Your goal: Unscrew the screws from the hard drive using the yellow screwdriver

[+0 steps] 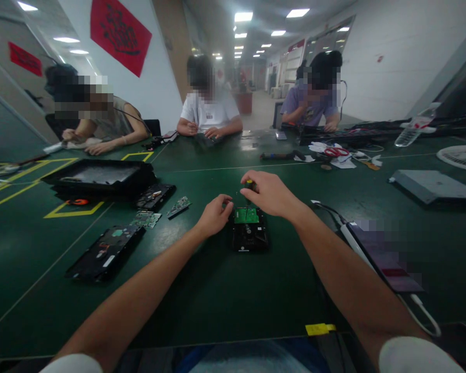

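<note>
A black hard drive (249, 239) with a green circuit board (241, 216) lies flat on the table in front of me. My right hand (270, 192) is closed around a screwdriver (249, 184) with a yellow-tipped handle; its thin shaft points down onto the green board. On the drive's left edge, my left hand (216, 215) has curled fingers that hold its upper corner. To the left are loose circuit boards (147, 218), a narrow board piece (179, 206) and another black drive casing (105, 254).
A black tray (101, 176) stands at the left beside another black drive part (155, 197). A cabled tablet (384, 254) lies by my right forearm. Farther right are a grey box (437, 186), red scissors (336, 152) and a plastic bottle (416, 127). Several people sit across the table.
</note>
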### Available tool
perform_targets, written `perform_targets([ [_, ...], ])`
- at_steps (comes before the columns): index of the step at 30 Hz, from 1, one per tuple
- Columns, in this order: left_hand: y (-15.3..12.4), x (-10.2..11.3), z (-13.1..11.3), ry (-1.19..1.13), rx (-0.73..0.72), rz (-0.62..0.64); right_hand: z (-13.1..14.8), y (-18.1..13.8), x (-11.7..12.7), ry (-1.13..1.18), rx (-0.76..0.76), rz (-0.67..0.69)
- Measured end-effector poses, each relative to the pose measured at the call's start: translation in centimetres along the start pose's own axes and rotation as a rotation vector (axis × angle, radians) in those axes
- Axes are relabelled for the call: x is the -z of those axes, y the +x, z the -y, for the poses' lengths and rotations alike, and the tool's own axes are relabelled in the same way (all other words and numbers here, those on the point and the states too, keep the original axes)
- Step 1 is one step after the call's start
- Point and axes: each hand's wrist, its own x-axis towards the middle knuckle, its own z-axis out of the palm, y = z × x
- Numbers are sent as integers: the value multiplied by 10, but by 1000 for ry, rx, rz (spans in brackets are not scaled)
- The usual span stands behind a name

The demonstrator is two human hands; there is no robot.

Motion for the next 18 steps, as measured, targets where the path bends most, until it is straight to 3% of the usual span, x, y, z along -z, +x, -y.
perform_targets([
  [6,36,-18,-1,36,-53,57,2,-1,0,12,19,10],
  [9,35,-21,2,39,-65,87,3,-1,1,32,13,12],
  [14,28,-15,9,-132,-31,243,5,-1,-1,56,-8,7],
  [18,26,-14,12,-117,-63,267,4,0,-2,61,-22,14],
])
